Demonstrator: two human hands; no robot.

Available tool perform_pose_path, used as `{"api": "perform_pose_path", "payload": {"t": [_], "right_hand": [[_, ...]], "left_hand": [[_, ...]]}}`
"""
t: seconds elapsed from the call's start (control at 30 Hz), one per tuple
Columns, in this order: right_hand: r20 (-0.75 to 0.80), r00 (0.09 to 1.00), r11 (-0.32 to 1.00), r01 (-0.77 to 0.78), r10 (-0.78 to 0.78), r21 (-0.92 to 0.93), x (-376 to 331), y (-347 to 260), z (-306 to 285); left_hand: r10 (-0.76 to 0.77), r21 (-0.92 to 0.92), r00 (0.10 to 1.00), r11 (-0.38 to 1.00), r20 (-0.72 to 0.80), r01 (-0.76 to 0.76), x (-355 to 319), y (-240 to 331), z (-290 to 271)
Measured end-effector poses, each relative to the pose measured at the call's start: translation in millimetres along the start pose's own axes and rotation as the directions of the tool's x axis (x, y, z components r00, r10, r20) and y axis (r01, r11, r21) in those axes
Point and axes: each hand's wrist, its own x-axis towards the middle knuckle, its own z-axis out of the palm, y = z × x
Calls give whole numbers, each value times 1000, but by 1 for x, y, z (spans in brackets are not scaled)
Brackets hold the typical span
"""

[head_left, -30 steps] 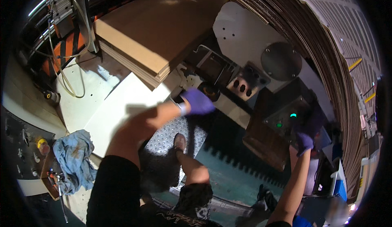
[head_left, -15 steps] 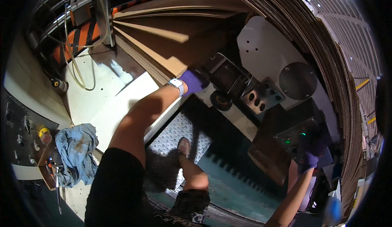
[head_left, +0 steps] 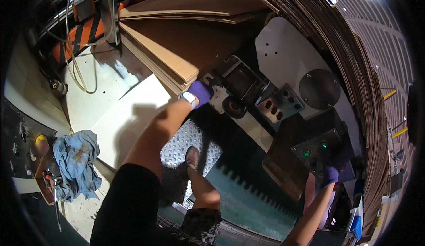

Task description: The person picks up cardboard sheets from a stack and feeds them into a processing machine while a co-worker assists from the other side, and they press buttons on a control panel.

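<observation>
Left hand [head_left: 200,93] in a purple glove, against the near corner of a stack of cardboard [head_left: 161,53]; its fingers are hidden, so how far this grip is open, and whether it pinches the cardboard, cannot be told. Right hand [head_left: 331,170], also in purple, is at a dark control box [head_left: 312,162]; its fingers sink into shadow, so that grip cannot be read either.

The stack lies ahead and slightly left, beyond a white surface [head_left: 133,100]. The work looks partway: the lower sheets lie closely piled, while above and behind them at least two raised sheets [head_left: 177,12] stand apart from the pile. How much is left cannot be judged, and the sheets in the pile are too thin to count.

Farther out, counted: two green lights [head_left: 307,154] on the control box; one metal plate [head_left: 281,104] with six dark round spots; one round cover [head_left: 319,89]; one small wheel [head_left: 233,107]; one blue cloth [head_left: 77,153] at far left, with one yellow-topped jar [head_left: 41,142] beside it. One tall bank of cardboard edges [head_left: 367,82], uncountable, curves down the right side.
</observation>
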Motion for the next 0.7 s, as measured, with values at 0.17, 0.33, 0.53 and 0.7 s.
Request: {"api": "perform_pose_path", "payload": {"t": [0.17,0.33,0.53,0.7], "right_hand": [[-1,1000,1000,-3,3,-11,-6,4,-6],[-16,1000,1000,19,-18,9,-2,-11,-8],[3,1000,1000,0,0,-18,-9,-4,-13],[20,1000,1000,-9,9,-25,-10,5,-8]], "left_hand": [[356,-67,933,931,-61,-360,-17,96,-1],[219,193,956,947,195,-256,-24,-27,-1],[-7,-301,989,952,146,51,-41,66,-21],[219,-606,976,779,23,-160,-118,169,-7]]}}
